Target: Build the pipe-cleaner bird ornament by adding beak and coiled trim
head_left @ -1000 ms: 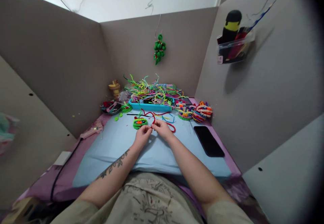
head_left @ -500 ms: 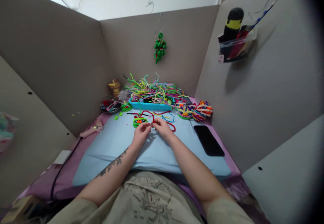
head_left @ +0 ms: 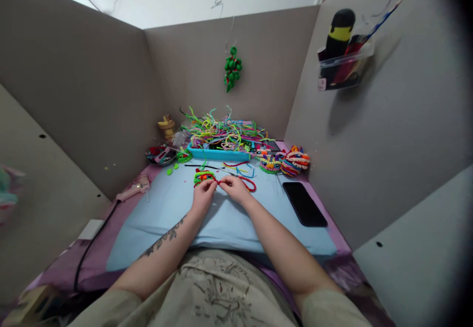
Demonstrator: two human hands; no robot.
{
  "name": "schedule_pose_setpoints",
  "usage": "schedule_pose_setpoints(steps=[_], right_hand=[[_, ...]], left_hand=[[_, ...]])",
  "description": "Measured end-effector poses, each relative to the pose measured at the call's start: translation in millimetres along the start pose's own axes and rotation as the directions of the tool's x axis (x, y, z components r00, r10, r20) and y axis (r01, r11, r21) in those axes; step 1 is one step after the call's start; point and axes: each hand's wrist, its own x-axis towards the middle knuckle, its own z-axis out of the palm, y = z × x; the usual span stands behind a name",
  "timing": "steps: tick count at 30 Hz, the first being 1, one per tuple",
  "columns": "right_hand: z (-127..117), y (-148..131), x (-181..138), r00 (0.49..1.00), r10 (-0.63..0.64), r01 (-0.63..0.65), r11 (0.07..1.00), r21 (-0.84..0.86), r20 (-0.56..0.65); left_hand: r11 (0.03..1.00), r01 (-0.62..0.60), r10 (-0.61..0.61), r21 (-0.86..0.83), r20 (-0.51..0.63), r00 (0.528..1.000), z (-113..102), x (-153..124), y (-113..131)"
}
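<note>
Between my two hands runs a red pipe cleaner (head_left: pixel 251 182), its loop curving out to the right of my right hand. My left hand (head_left: pixel 205 191) pinches it with closed fingers, and my right hand (head_left: pixel 232 188) pinches it close by, fingertips nearly meeting. Just behind my left hand lies a green fuzzy piece (head_left: pixel 200 175) with orange and blue parts, partly covered by the hand and a red strand. Loose black, red, yellow and blue pipe cleaners (head_left: pixel 247 171) lie on the blue cloth (head_left: pixel 162 218) beyond my hands.
A blue tray (head_left: pixel 218 155) heaped with colourful pipe cleaners stands at the back. Several finished fuzzy pieces (head_left: pixel 271 165) sit at right, above a black phone (head_left: pixel 304 203). At left are a pink glue gun (head_left: pixel 135 189) and a dark bowl (head_left: pixel 161 157). A clear holder (head_left: pixel 345 73) hangs on the right wall.
The red strand that arched up behind my hands has come down to the left, across the green piece. My left hand has shifted slightly left, and both hands still pinch.
</note>
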Motion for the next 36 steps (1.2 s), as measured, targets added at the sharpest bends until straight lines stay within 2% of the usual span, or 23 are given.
schedule_pose_setpoints(steps=[8,14,19,25,36], right_hand=[[-1.8,-1.3,-2.3,0.997,-0.067,0.073,0.986,-0.147,0.049],[-1.8,2.5,0.6,0.999,-0.038,0.039,0.983,-0.18,0.008],[-0.1,4.7,1.4,1.0,0.014,-0.015,0.99,-0.141,-0.009],[2.4,5.5,0.9,0.998,0.064,-0.065,0.998,-0.017,-0.017],[2.4,13.7,5.4,0.997,0.073,-0.07,0.99,0.123,-0.022]], left_hand=[[0.994,-0.057,0.054,0.091,0.027,0.998,-0.4,0.1,-2.2],[0.989,-0.094,0.088,0.114,0.056,0.995,0.9,-0.8,-0.4],[0.981,-0.135,0.13,0.138,0.042,0.991,0.1,-1.1,1.6],[0.978,-0.146,0.142,0.148,0.038,0.989,0.9,-0.6,3.6],[0.999,-0.043,0.042,0.01,0.046,0.998,2.8,-1.1,5.5]])
